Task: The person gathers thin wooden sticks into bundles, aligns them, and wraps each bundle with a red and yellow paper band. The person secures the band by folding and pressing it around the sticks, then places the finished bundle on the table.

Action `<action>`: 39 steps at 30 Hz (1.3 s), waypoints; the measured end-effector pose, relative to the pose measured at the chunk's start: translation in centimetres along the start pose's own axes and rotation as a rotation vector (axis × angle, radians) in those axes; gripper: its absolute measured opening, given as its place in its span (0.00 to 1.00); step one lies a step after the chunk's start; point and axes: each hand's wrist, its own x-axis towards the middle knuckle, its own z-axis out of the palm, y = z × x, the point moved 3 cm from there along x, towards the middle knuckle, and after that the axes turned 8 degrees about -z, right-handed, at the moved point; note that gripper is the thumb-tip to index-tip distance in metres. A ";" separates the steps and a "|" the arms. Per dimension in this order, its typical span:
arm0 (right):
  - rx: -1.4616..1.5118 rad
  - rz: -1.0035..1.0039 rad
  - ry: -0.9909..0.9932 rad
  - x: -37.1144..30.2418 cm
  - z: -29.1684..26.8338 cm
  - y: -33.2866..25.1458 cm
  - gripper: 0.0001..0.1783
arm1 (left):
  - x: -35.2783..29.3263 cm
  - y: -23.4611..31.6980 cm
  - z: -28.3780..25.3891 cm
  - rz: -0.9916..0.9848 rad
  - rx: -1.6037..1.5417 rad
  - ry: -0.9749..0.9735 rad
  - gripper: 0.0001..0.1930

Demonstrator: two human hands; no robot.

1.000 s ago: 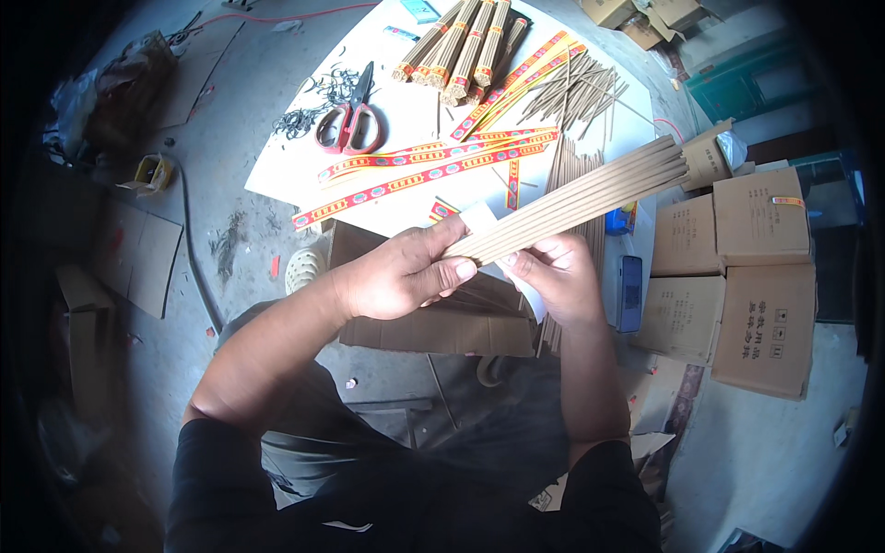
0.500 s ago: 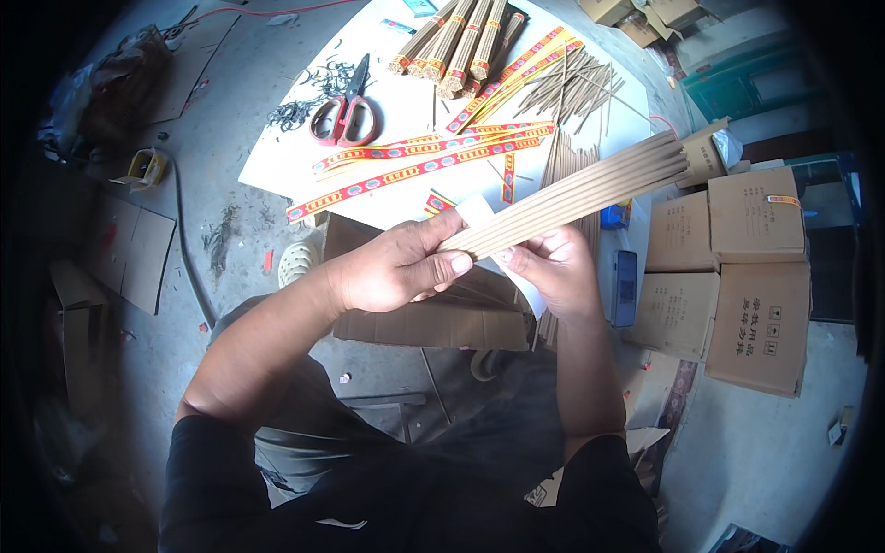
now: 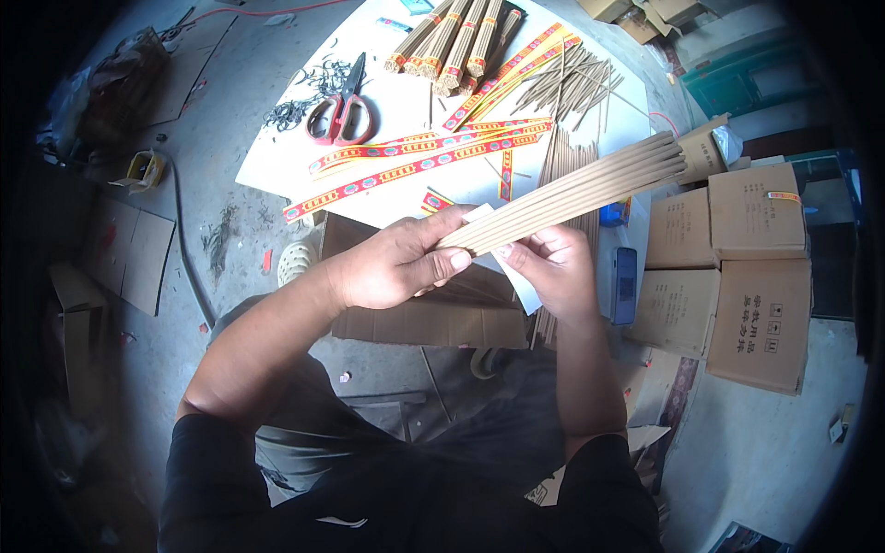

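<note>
A bundle of brown incense sticks (image 3: 572,192) slants up to the right in front of me, its lower left end in my left hand (image 3: 392,265). The left thumb presses on top of the sticks, while its other fingers are mostly hidden beneath. A white paper strip (image 3: 518,284) passes under the bundle, with its upper end showing by my left hand. My right hand (image 3: 560,269) is closed below the sticks, pinching the strip between thumb and fingers. Red-and-yellow printed paper strips (image 3: 415,168) lie on the white table (image 3: 267,166) just beyond.
Banded incense bundles (image 3: 452,46) are piled at the table's far side, near loose sticks (image 3: 573,81). Red-handled scissors (image 3: 341,115) lie left beside black rubber bands (image 3: 318,88). A phone (image 3: 624,286) is at the right, before stacked cartons (image 3: 761,276). An open carton (image 3: 424,323) stands below my hands.
Less of the white strip's upper end shows beside my left hand. The bundle and both hands stay in nearly the same place, still holding on.
</note>
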 end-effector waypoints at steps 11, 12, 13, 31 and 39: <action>-0.067 0.018 -0.034 0.0 0.1 -0.6 0.13 | -0.1 0.2 0.1 -0.006 0.061 -0.005 0.28; -0.039 0.020 -0.034 0.0 0.3 -0.7 0.13 | -0.1 0.3 0.0 -0.008 0.091 0.003 0.28; -0.010 0.022 -0.035 0.1 0.5 -0.9 0.13 | -0.2 0.3 -0.1 -0.018 0.096 0.006 0.28; -0.464 -0.219 -0.278 -0.8 -1.2 -1.3 0.14 | 0.2 -1.0 -0.4 -0.251 -0.287 0.008 0.20; -0.767 -0.603 -0.236 -0.9 0.6 -2.2 0.16 | 0.6 -1.5 -0.6 -0.289 -0.208 -0.035 0.24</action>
